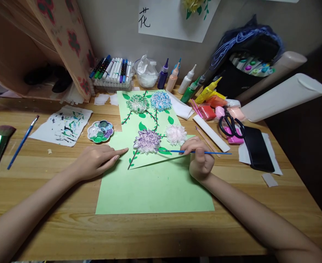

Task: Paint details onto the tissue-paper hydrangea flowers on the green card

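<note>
Between the fingers of my right hand [200,157] is a slim blue paintbrush [204,152], its bristles at a green painted leaf [165,150] beside the purple flower. The light green artwork [147,159] carries raised, fluffy flowers: a purple one [147,141], a pale pink one [175,134], a green-white one [137,103] and a blue one [161,100], joined by dark stems. My left hand [97,160] rests with its index finger stretched to the artwork's left edge, holding nothing. Underneath lies another green sheet [155,193].
A flower-shaped palette [100,131], paint-smeared paper [64,126] and second brush [23,142] lie left. Markers [113,71], a plastic bowl [147,73] and paint bottles, including a green one [190,91], line the back. Black scissors [231,126] and a phone [258,149] lie right.
</note>
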Available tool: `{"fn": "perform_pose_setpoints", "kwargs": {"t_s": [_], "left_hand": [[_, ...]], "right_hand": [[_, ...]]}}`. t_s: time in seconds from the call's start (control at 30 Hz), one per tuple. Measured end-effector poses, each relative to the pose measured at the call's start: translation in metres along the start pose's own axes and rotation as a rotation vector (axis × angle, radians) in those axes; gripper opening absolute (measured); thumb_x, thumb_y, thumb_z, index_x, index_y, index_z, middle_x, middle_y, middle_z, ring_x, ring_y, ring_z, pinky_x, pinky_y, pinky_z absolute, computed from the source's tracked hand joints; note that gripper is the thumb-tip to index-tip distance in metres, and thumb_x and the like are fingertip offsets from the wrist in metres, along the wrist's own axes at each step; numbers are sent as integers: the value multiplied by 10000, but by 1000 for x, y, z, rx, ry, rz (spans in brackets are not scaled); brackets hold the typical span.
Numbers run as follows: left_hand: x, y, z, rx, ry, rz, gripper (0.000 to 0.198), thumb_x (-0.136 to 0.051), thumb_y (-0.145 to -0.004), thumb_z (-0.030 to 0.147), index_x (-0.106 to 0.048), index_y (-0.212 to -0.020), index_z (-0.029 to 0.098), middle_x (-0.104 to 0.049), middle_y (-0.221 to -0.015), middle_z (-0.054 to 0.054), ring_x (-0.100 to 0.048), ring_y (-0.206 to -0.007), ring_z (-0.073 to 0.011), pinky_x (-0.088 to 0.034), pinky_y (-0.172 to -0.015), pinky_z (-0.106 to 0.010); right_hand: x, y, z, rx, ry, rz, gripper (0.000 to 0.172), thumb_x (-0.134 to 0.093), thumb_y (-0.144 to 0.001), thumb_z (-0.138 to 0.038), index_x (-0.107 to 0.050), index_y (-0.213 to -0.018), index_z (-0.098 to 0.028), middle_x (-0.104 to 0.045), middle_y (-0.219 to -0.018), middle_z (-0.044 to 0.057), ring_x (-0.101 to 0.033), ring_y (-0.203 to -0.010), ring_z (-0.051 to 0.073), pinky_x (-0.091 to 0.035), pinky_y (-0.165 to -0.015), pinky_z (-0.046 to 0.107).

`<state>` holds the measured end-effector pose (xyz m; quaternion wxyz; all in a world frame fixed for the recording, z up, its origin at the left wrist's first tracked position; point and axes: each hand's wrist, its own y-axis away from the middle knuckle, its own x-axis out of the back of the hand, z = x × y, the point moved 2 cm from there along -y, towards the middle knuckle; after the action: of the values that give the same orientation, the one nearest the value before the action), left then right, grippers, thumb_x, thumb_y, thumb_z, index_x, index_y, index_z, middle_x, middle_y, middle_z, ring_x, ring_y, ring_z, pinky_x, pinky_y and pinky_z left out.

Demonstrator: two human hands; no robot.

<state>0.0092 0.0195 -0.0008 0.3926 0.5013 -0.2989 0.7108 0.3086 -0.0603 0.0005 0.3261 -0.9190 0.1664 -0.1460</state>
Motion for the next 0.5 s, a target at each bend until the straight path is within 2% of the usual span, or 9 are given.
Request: {"fn": "perform_pose_setpoints", "kwargs": {"t_s": [0.1, 0.27, 0.4, 0.5], "left_hand": [[0, 0, 0, -3, 3, 15, 410, -321, -987, 306, -515, -1341, 235, -631, -715, -11, -543, -671, -135, -375, -658, -257], [-1, 1, -1, -16, -5, 18, 405, -330, -988, 294, -502, -1350, 237, -639, -737, -12, -549, -686, -139, -371, -664, -259], [0, 1, 0, -16, -10, 15, 406, -326, -989, 291, -503, -1349, 230, -629, -723, -11, -540, -672, -139, -367, -659, -262], [1, 0, 1, -12, -1, 9, 407, -324, -989, 296, -509, -1344, 227, -633, -729, -14, -540, -674, -138, -371, -661, -262]], "right_hand": [[-2, 0, 0, 8, -14, -53, 379, -351, -955, -358, -557, -666, -226, -595, -597, 26, -556, -622, 193, -416, -632, 377], [-1, -1, 0, 16, -79, -6, 344, -368, -955, -312, -572, -695, -219, -583, -613, 19, -539, -625, 179, -404, -643, 363], [-3, -1, 0, 10, -59, -108, 331, -367, -956, -293, -587, -720, -218, -606, -650, 29, -554, -671, 189, -409, -661, 366], [-2, 0, 0, 23, -54, -54, 334, -365, -956, -290, -585, -715, -216, -605, -648, 28, -553, -665, 187, -411, -656, 362]]}}
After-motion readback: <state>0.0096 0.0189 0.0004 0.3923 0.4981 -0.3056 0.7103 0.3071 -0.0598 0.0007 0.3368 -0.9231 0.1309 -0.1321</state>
